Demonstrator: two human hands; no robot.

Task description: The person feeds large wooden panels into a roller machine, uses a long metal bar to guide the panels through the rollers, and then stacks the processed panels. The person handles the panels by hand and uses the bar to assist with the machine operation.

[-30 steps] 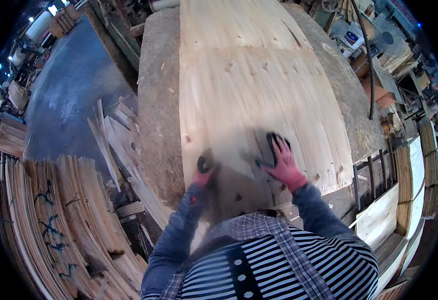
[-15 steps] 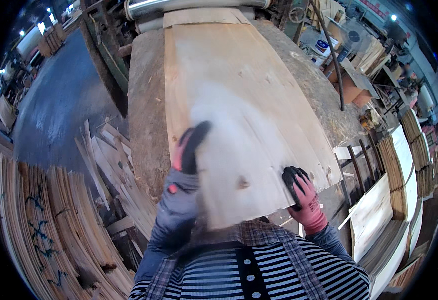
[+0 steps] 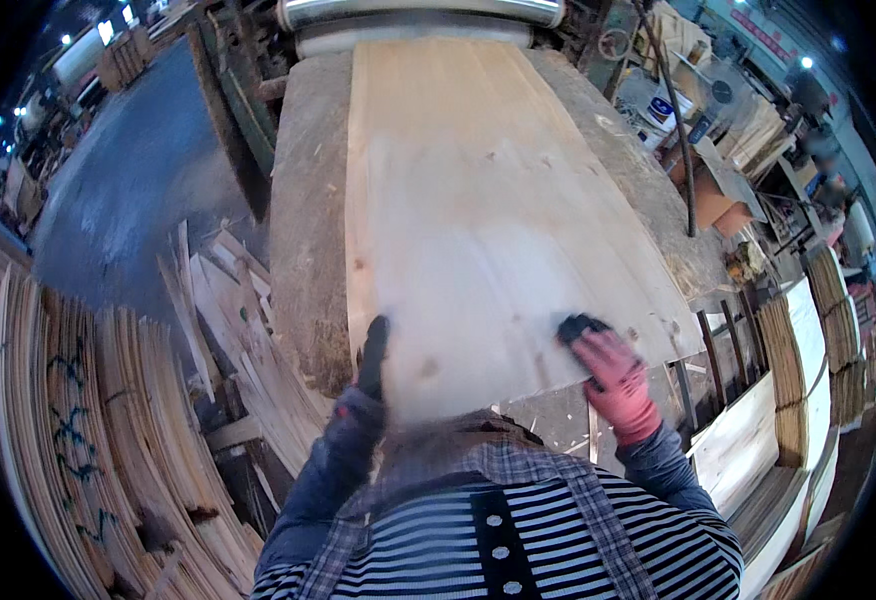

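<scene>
Hands clamp the near edge of the veneer sheet (image 3: 478,220): left hand (image 3: 372,355), right hand (image 3: 613,385); I fear uneven pulling could tear it.

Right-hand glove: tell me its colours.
The right-hand glove is pink with black fingertips, resting on the pale veneer sheet; the head view shows it best.

We note the veneer sheet (image 3: 498,220) pale blond with faint grain. Both hands (image 3: 613,385) wear pink gloves with black fingertips. Shirt (image 3: 498,545) black-and-white striped; overshirt plaid grey; floor (image 3: 128,190) dark blue-grey.
</scene>
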